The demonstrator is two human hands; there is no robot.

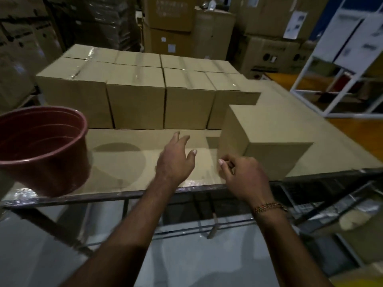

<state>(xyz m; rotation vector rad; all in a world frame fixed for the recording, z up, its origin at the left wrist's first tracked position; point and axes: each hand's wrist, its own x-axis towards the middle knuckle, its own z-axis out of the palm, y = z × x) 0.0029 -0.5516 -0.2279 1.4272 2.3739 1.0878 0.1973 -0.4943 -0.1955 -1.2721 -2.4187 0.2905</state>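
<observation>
Blind spots first. Your right hand point(246, 179) is at the near bottom corner of the single box point(267, 139), fingers curled in, thumb and forefinger close together. Can't tell whether they pinch anything or even touch the box. The box's far and right sides are out of sight. Your left hand point(176, 160) is over the cardboard sheet point(124, 162), fingers spread and relaxed, holding nothing. Contact with the sheet is unclear. The red pot point(41, 150) at left is cut off by the picture edge and tilted, mouth toward you. Can't tell what it rests on. Labels on the back cartons point(172, 23) are unreadable.

Surface: the sheet covers a metal-framed table point(83, 198), with shiny tape along the near edge. The single box stands on it at right, just beside your right hand. A row of taped boxes point(134, 96) stands behind, two deep.

Room: dim warehouse, cartons stacked at the back and left, white rack point(310, 65) far right, grey floor point(31, 255) below.
</observation>
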